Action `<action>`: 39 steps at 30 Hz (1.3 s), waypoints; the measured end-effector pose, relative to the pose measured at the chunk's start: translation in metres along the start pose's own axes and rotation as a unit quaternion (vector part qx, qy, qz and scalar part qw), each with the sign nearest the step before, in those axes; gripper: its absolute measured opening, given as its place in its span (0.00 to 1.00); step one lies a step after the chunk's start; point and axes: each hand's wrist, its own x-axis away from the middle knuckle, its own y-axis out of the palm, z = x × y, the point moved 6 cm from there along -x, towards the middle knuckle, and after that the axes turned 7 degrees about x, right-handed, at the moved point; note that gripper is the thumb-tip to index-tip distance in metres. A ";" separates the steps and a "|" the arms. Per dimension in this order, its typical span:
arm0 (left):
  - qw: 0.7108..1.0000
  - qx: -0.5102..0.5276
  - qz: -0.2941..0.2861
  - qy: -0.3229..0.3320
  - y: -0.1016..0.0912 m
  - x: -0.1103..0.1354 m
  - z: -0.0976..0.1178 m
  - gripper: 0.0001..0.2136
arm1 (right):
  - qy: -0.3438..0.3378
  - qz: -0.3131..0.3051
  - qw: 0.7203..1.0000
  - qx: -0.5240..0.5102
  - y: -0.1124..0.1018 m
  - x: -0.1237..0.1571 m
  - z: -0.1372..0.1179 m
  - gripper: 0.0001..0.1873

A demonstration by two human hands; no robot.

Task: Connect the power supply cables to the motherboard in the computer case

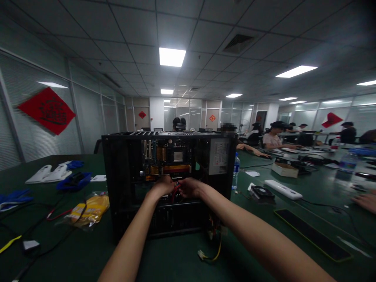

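A black computer case [110, 188] stands with its side open on the green table, its motherboard [167, 150] showing inside. Both of my hands reach into its lower middle. My left hand [164, 186] has its fingers curled at a red cable [176, 188]. From the other side, my right hand [188, 188] pinches the same cable, close to my left fingertips. The far end of the cable is hidden. A power supply [219, 156] with a white label sits at the upper right of the case. A yellow-wired connector [202, 255] hangs out below.
Left of the case lie a yellow plastic bag [91, 209], a blue tray [73, 182], white gloves [48, 173] and loose cables. On the right are a cooling fan [262, 193], a white power strip [282, 189], a bottle [235, 170] and a dark strip [313, 235]. Other people sit farther along.
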 end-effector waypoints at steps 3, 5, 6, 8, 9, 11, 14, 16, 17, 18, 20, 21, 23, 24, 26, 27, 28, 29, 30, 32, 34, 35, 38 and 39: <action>1.000 0.000 0.000 0.000 -0.001 0.001 0.000 0.14 | 0.001 -0.002 1.000 -0.012 0.002 0.002 -0.001 0.19; 1.000 -0.001 -0.002 0.001 -0.001 0.001 0.001 0.14 | 0.001 -0.002 1.000 -0.018 0.002 0.004 -0.001 0.19; 1.000 -0.001 -0.003 0.001 -0.001 0.001 0.001 0.14 | 0.001 -0.001 1.000 -0.019 0.002 0.004 -0.001 0.18; 1.000 -0.001 -0.005 0.000 -0.001 0.000 0.001 0.14 | -0.001 0.004 1.000 -0.020 0.001 0.005 -0.002 0.18; 1.000 -0.001 -0.005 0.000 -0.001 0.000 0.001 0.14 | -0.004 0.007 1.000 -0.019 0.001 0.005 -0.002 0.18; 1.000 -0.001 -0.006 0.001 0.000 -0.001 0.000 0.14 | -0.012 0.010 1.000 -0.015 0.001 0.005 -0.004 0.18; 1.000 -0.001 -0.003 0.003 0.000 -0.002 -0.002 0.14 | -0.025 0.016 1.000 0.005 0.002 0.004 -0.006 0.19; 1.000 -0.003 0.002 0.006 0.001 -0.003 -0.003 0.14 | -0.035 0.028 0.999 0.031 0.001 0.003 -0.007 0.18; 1.000 -0.004 0.004 0.008 0.001 -0.003 -0.003 0.14 | -0.043 0.036 0.997 0.048 0.001 0.003 -0.007 0.18; 1.000 -0.005 0.007 0.011 0.001 -0.003 -0.003 0.14 | -0.052 0.046 0.995 0.068 0.001 0.002 -0.007 0.18; 1.000 -0.010 0.010 0.017 0.002 -0.003 -0.003 0.15 | -0.070 0.070 0.988 0.118 -0.001 0.000 -0.008 0.18; 1.000 -0.012 0.011 0.020 0.002 -0.003 -0.002 0.16 | -0.080 0.086 0.982 0.149 -0.002 -0.001 -0.009 0.19; 0.999 -0.019 0.011 0.029 0.002 -0.001 -0.001 0.19 | -0.110 0.132 0.960 0.219 -0.006 -0.002 -0.012 0.19; 0.999 -0.022 0.011 0.034 0.001 0.000 -0.001 0.20 | -0.131 0.162 0.944 0.256 -0.008 -0.001 -0.015 0.19; 0.999 -0.028 0.014 0.042 -0.001 0.002 0.000 0.22 | -0.178 0.227 0.901 0.325 -0.012 0.003 -0.023 0.19; 0.998 -0.029 0.016 0.044 -0.003 0.003 0.001 0.22 | -0.200 0.255 0.877 0.355 -0.013 0.006 -0.027 0.20; 0.998 -0.031 0.019 0.045 -0.004 0.005 0.001 0.23 | -0.218 0.277 0.855 0.381 -0.014 0.009 -0.030 0.22; 0.998 -0.032 0.023 0.045 -0.004 0.006 0.002 0.23 | -0.233 0.293 0.836 0.402 -0.014 0.012 -0.033 0.24; 0.998 -0.034 0.027 0.043 -0.005 0.007 0.002 0.24 | -0.244 0.304 0.819 0.421 -0.014 0.015 -0.035 0.27; 0.998 -0.039 0.041 0.036 -0.006 0.010 0.003 0.25 | -0.259 0.318 0.794 0.448 -0.014 0.019 -0.039 0.30; 0.997 -0.047 0.057 0.030 -0.005 0.014 0.005 0.25 | -0.268 0.325 0.778 0.466 -0.013 0.020 -0.039 0.30; 0.996 -0.052 0.064 0.027 -0.005 0.017 0.006 0.24 | -0.272 0.325 0.773 0.473 -0.013 0.020 -0.039 0.30; 0.994 -0.075 0.081 0.024 -0.002 0.027 0.011 0.22 | -0.279 0.310 0.765 0.490 -0.010 0.018 -0.035 0.30; 0.993 -0.084 0.085 0.024 -0.002 0.031 0.013 0.21 | -0.282 0.301 0.764 0.496 -0.009 0.017 -0.033 0.29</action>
